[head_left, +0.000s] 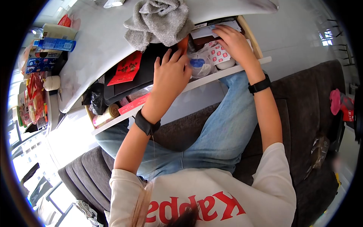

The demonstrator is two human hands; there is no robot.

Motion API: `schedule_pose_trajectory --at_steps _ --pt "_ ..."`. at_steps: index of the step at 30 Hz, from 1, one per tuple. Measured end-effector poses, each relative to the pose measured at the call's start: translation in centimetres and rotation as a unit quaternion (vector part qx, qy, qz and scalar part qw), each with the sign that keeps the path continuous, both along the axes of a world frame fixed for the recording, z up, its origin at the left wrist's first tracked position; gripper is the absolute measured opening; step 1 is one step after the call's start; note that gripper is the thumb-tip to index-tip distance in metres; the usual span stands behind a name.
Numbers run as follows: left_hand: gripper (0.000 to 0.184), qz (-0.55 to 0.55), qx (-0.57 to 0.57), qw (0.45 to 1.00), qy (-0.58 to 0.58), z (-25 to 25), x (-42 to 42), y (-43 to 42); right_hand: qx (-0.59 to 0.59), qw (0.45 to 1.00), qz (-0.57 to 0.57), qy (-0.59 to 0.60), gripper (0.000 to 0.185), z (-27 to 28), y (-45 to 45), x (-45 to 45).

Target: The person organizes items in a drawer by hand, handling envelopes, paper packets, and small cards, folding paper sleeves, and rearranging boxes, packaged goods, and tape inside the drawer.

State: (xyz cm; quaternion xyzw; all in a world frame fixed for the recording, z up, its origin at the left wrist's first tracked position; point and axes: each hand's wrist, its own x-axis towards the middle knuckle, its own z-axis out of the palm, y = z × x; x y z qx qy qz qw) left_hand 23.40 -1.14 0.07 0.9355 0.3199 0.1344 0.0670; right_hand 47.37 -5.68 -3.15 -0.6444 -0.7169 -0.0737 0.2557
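Observation:
An open drawer [258,39] full of odds and ends lies in front of me. My left hand [172,73] rests with its fingers apart on a flat black item [149,64], whose kind I cannot make out. Left of it, a red envelope [126,69] with dark characters lies on the same black surface. My right hand [233,42] reaches into the drawer's right end, fingers stretched over some white paper [204,31]. Below that hand sit a white packet with red marks [219,53] and a clear plastic bag [200,63].
A grey towel [159,22] lies on the white tabletop [98,30] above the drawer. A blue bottle [58,44] and snack packages [36,98] stand at the left. A black plastic bag [98,99] fills the drawer's left end. The dark sofa [302,113] is beneath me.

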Motion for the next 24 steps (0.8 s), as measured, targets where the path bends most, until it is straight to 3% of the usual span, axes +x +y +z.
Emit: schedule_pose_trajectory --at_steps 12,24 --pt "0.033 -0.058 -0.029 0.997 0.049 2.6 -4.6 -2.7 -0.028 0.996 -0.022 0.083 0.026 -0.4 -0.9 -0.2" --pt "0.039 -0.079 -0.039 0.993 0.076 3.1 -5.7 -3.0 -0.026 0.998 -0.012 0.058 0.028 -0.8 -1.0 -0.2"
